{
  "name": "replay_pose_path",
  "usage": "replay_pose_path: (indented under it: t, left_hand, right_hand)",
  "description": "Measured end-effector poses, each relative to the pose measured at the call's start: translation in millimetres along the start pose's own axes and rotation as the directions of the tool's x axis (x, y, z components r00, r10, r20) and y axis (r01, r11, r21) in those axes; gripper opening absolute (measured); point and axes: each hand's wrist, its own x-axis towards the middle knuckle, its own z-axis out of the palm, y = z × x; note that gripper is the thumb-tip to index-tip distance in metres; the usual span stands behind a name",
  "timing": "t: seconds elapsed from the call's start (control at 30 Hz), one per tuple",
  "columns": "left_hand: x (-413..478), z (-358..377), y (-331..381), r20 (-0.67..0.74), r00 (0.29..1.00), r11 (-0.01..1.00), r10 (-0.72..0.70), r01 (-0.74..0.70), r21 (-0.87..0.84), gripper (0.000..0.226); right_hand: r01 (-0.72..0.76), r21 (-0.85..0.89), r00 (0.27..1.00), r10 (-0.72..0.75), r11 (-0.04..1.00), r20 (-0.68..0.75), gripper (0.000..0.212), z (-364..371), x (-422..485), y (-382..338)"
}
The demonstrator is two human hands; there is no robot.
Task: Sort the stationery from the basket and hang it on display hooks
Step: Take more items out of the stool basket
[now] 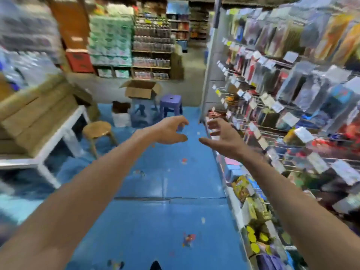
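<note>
No words or numbers can be read here. The white price tags (pixel 290 118) on the display hooks (pixel 276 141) are too blurry. So are the hanging packs (pixel 309 94), the goods on the far shelves (pixel 152 45) and the cardboard box (pixel 139 91).

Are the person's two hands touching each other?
Apart. The head view shows a strip of blue floor between the thumb tips of the left hand and the right hand.
</note>
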Motion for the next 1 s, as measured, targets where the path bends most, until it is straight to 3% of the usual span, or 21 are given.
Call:
replay_pose_path:
  t: [0.13, 0.27, 0.33, 0.5, 0.57, 0.67, 0.8, 0.93, 1.0]
  left_hand:
    - [-114, -46, -92, -0.076, 0.960, 0.963, -0.268, 0.269, 0.008, 0.069]
    - [-229, -91, -161, -0.176, 0.876, 0.893, -0.449, 0.447, -0.051, 0.074]
    - [-278, -112, -196, -0.238, 0.825, 0.856, -0.512, 0.514, -0.059, 0.076]
    - [-400, -159, -267, -0.203, 0.643, 0.670, -0.738, 0.735, -0.104, 0.092]
    - [-446, -175, -293, -0.213, 0.574, 0.607, -0.791, 0.781, -0.150, 0.097]
    - [-509, -197, -329, -0.260, 0.451, 0.507, -0.854, 0.835, -0.215, 0.063]
    - [-571, -219, -358, -0.228, 0.301, 0.367, -0.926, 0.859, -0.357, 0.052]
    - [-614, -221, -404, -0.264, 0.226, 0.337, -0.938, 0.773, -0.538, 0.099]
    - [-626, -220, -428, -0.281, 0.168, 0.316, -0.945, 0.691, -0.650, 0.092]
  right_hand:
    - [0.139, 0.055, 0.968, -0.148, 0.989, 0.203, 0.064, 104, 33, -75]
    - [0.244, 0.136, 0.884, -0.278, 0.960, 0.377, 0.066, 206, 49, -164]
    - [0.293, 0.184, 0.839, -0.345, 0.938, 0.421, 0.067, 256, 52, -210]
    - [0.395, 0.261, 0.714, -0.473, 0.881, 0.517, 0.071, 367, 45, -331]
    - [0.439, 0.296, 0.649, -0.528, 0.848, 0.549, 0.069, 406, 42, -376]
    - [0.454, 0.337, 0.595, -0.563, 0.825, 0.574, 0.063, 458, 30, -435]
    - [0.414, 0.403, 0.532, -0.576, 0.817, 0.621, 0.061, 524, 17, -492]
    - [0.391, 0.411, 0.482, -0.564, 0.823, 0.670, 0.063, 586, 17, -530]
    - [0.371, 0.423, 0.449, -0.559, 0.826, 0.697, 0.063, 618, 24, -547]
